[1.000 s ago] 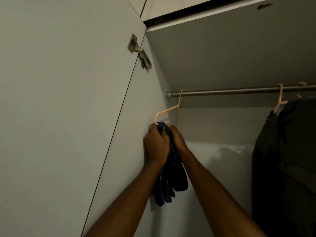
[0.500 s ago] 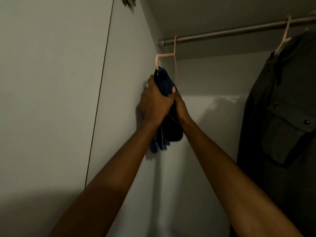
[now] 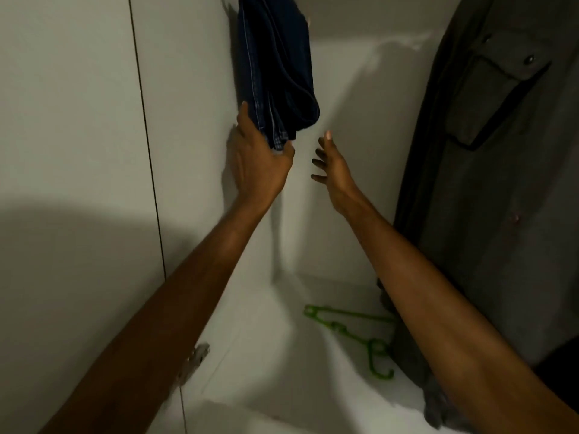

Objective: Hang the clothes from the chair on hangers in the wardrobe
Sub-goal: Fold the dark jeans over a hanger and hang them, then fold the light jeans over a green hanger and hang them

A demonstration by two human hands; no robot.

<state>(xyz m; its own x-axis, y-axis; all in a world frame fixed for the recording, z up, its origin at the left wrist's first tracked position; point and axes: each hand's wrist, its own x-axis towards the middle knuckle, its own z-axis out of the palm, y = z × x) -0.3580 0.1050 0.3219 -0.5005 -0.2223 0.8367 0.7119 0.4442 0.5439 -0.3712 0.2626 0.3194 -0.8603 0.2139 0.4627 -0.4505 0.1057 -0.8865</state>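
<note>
Folded dark blue jeans [image 3: 275, 64] hang down from above the frame against the wardrobe's left inner wall; their hanger and the rail are out of view. My left hand [image 3: 257, 161] pinches the jeans' lower edge between thumb and fingers. My right hand [image 3: 330, 164] is just right of the jeans, fingers spread, touching nothing. A dark olive jacket [image 3: 488, 170] hangs at the right.
A green plastic hanger [image 3: 354, 336] lies on the white wardrobe floor [image 3: 282, 355] below my right forearm. The open wardrobe door [image 3: 69, 151] fills the left, with a metal hinge [image 3: 194, 361] low down. The jacket's hem reaches near the floor at the right.
The view has dropped from the rail to the wardrobe floor. My hands slid down the jeans; the right hand has let go, and the left now holds only the bottom edge.
</note>
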